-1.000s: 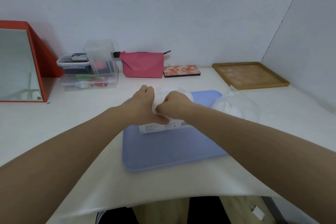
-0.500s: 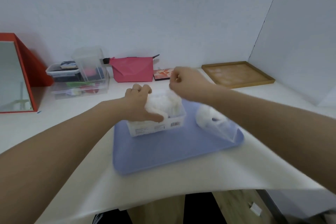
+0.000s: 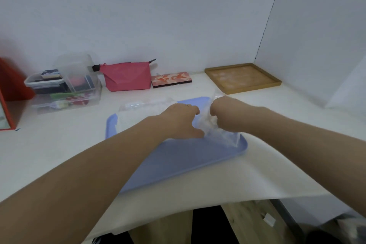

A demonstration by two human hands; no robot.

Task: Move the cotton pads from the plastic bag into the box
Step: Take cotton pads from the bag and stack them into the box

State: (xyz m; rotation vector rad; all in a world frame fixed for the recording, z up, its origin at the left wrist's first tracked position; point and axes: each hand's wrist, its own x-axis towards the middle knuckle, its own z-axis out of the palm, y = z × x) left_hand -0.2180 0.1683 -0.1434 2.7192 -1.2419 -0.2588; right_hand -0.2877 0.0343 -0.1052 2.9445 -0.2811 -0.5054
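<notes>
Both my hands are on the clear plastic bag (image 3: 219,130), which sits at the right side of the blue tray (image 3: 178,156) on the white table (image 3: 59,144). My right hand (image 3: 227,115) is curled around the bag's top, gripping it. My left hand (image 3: 182,119) has thumb and fingers curved against the bag's left side, holding it. The box (image 3: 142,109), clear and blurred, lies on the tray's far left, partly behind my left hand. I can't make out the cotton pads.

Bare forearms, no sleeves — thin ring (image 3: 186,105) on left hand (image 3: 181,120) — right hand (image 3: 227,114) unadorned.
</notes>
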